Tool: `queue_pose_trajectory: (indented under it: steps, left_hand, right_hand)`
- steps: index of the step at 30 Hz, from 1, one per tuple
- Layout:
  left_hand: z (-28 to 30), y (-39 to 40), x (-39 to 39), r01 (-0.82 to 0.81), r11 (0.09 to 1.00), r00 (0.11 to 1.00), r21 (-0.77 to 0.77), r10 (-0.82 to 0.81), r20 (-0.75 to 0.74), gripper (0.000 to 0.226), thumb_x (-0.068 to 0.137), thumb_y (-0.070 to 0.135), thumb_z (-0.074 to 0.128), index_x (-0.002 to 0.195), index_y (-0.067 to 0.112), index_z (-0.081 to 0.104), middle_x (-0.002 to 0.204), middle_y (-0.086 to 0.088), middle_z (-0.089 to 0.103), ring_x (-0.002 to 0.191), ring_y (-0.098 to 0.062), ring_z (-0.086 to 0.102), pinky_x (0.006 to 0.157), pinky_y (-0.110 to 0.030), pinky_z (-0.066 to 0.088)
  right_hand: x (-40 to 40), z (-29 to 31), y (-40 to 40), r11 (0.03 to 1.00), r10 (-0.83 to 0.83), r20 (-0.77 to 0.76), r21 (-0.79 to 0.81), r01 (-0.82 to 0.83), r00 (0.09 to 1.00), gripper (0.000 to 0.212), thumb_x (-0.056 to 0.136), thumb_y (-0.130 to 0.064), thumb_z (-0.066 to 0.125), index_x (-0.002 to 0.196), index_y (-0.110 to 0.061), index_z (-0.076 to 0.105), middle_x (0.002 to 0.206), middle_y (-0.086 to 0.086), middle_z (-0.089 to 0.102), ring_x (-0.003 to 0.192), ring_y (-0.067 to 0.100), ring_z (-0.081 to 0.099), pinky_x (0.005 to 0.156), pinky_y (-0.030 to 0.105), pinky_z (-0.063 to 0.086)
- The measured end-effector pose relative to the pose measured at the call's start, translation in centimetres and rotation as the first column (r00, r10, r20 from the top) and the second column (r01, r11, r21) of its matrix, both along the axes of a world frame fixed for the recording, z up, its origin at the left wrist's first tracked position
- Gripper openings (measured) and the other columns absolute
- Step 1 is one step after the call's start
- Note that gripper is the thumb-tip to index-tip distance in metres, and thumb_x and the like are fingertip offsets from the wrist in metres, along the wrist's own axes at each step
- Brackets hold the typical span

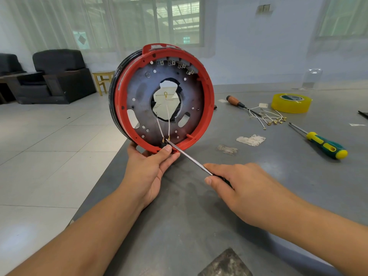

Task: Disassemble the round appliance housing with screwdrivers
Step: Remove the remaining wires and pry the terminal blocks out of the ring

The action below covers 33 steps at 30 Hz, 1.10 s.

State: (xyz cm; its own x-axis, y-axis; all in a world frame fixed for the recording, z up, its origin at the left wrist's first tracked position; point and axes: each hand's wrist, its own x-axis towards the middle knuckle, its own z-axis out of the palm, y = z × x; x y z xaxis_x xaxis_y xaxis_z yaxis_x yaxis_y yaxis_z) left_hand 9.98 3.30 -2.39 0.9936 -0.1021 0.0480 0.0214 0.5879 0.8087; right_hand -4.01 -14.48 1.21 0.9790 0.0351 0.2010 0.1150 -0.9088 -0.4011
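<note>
1. Housing (162, 96), round and red-rimmed, stands on edge at the counter (199, 216) near its left edge, floor beyond.
2. Left hand (148, 168) grips the lower rim, thumb on top; right hand (235, 184) grasps a screwdriver (189, 156), its tip at the white wires' (164, 124) terminals.
3. Its handle is hidden inside the fist.

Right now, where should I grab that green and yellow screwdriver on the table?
Take the green and yellow screwdriver by its thick handle, coming from above. It lies flat on the table, shaft pointing up-left, with open space around the handle.
</note>
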Motion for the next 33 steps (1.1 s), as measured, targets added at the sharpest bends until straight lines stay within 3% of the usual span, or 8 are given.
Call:
queue_pose_trajectory:
  steps: [5,8,11,15,19,22,24,33]
  left_hand:
    - [-0.1,0.0,0.1,0.011,1.0,1.0,-0.013,-0.011,-0.013,0.068,0.09,-0.019,0.067,0.142,0.018,0.045,0.127,-0.024,0.067,0.102,-0.034,0.078,0.079,-0.043,0.066]
    - [0.0,0.1,0.3,0.02,0.999,0.999,-0.031,-0.022,-0.045,0.059,0.092,-0.018,0.066,0.138,0.014,0.048,0.126,-0.023,0.07,0.103,-0.037,0.078,0.079,-0.044,0.066]
    - [0.1,0.3,0.3,0.033,0.998,0.997,-0.051,-0.036,-0.071,0.053,0.093,-0.018,0.064,0.135,0.011,0.049,0.125,-0.026,0.071,0.103,-0.039,0.078,0.078,-0.045,0.067]
    - [0.2,0.4,0.2,0.044,0.998,0.996,-0.053,-0.048,-0.073,0.054,0.094,-0.019,0.062,0.136,0.012,0.047,0.125,-0.029,0.069,0.104,-0.042,0.077,0.085,-0.054,0.065]
    - [0.3,0.2,0.1,0.037,0.999,0.997,-0.032,-0.039,-0.073,0.059,0.094,-0.019,0.062,0.14,0.013,0.044,0.124,-0.029,0.068,0.1,-0.041,0.078,0.084,-0.053,0.065]
    - [0.4,0.4,0.1,0.046,0.999,0.996,-0.025,-0.048,-0.075,0.061,0.094,-0.019,0.062,0.143,0.013,0.042,0.125,-0.03,0.069,0.1,-0.041,0.078,0.083,-0.053,0.065]
    - [0.4,0.5,0.1,0.052,0.998,0.995,-0.031,-0.054,-0.078,0.061,0.094,-0.019,0.061,0.143,0.013,0.042,0.125,-0.03,0.07,0.102,-0.042,0.077,0.085,-0.054,0.064]
    - [0.4,0.8,0.4,0.083,0.996,0.993,-0.024,-0.084,-0.083,0.059,0.094,-0.018,0.062,0.143,0.011,0.047,0.122,-0.026,0.072,0.102,-0.039,0.078,0.082,-0.05,0.066]
  right_hand:
    - [0.3,0.6,-0.1,0.978,0.052,-0.101,0.208,-0.03,0.994,0.039,0.105,-0.045,0.043,0.117,-0.012,0.06,0.078,-0.01,0.07,0.067,0.014,0.061,0.072,0.043,0.056]
    - [0.6,1.3,-1.0,0.973,0.043,-0.11,0.232,-0.016,0.993,0.035,0.105,-0.041,0.043,0.112,-0.011,0.059,0.078,-0.001,0.066,0.067,0.021,0.058,0.072,0.047,0.055]
    - [0.8,1.5,-2.1,0.996,0.045,-0.157,0.08,-0.032,0.987,0.029,0.105,-0.038,0.04,0.102,-0.014,0.058,0.078,0.005,0.058,0.059,0.014,0.049,0.064,0.033,0.048]
    - [0.5,1.1,-2.6,0.996,0.063,-0.174,-0.047,-0.072,0.983,0.033,0.106,-0.044,0.043,0.13,-0.026,0.058,0.084,-0.002,0.067,0.076,0.009,0.06,0.071,0.027,0.05]
    - [0.6,0.6,-2.6,0.994,0.114,-0.152,0.018,-0.112,0.982,0.037,0.105,-0.046,0.046,0.142,-0.051,0.051,0.085,-0.014,0.069,0.074,0.001,0.062,0.075,0.026,0.052]
    - [0.6,0.1,-2.4,0.991,0.128,-0.149,0.063,-0.119,0.981,0.042,0.105,-0.044,0.047,0.147,-0.049,0.049,0.069,-0.039,0.059,0.068,-0.003,0.06,0.068,0.019,0.048]
    - [0.6,0.0,-2.4,0.989,0.135,-0.133,0.076,-0.125,0.982,0.042,0.106,-0.043,0.048,0.147,-0.048,0.049,0.064,-0.044,0.054,0.066,-0.005,0.06,0.068,0.016,0.047]
    - [0.8,-0.1,-2.8,0.982,0.157,-0.134,0.13,-0.14,0.978,0.039,0.105,-0.044,0.048,0.141,-0.06,0.05,0.061,-0.025,0.06,0.056,0.003,0.058,0.068,0.027,0.051]
